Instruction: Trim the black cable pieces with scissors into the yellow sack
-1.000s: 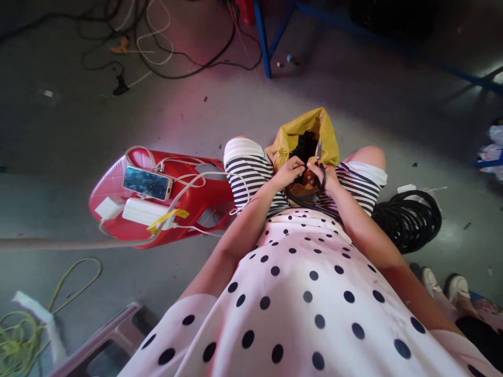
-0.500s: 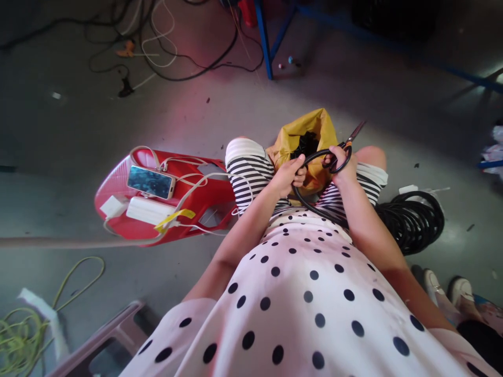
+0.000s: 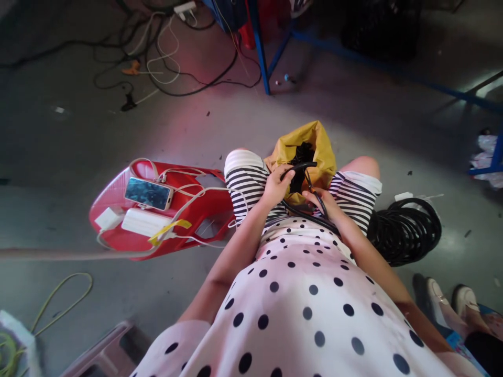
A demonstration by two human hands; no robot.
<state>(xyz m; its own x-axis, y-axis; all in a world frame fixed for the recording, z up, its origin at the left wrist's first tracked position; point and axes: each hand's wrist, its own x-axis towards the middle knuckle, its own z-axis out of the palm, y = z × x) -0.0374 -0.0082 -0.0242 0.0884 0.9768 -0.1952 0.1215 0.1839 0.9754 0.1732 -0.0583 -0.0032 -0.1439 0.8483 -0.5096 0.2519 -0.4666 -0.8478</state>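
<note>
While left hand (image 3: 277, 184) grips black tube (image 3: 299, 166), right hand (image 3: 324, 203) holds scissors (image 3: 316, 192).

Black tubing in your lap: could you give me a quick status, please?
Left hand gripping black tubing over the yellow bag. Right hand holding scissors. Tubing trails to the floor coil. Nothing blocking.

floor (image 3: 58, 157) | red stool (image 3: 118, 209), black hose coil (image 3: 408, 225), probably cables (image 3: 168, 68)

Colour reference — worn garments and floor items

White dotted fabric top (image 3: 306, 298) — black dots; striped cloth shorts (image 3: 247, 180), black-white; yellow soft bag (image 3: 320, 152); black coiled hose (image 3: 406, 230); red plastic stool (image 3: 196, 209).
</note>
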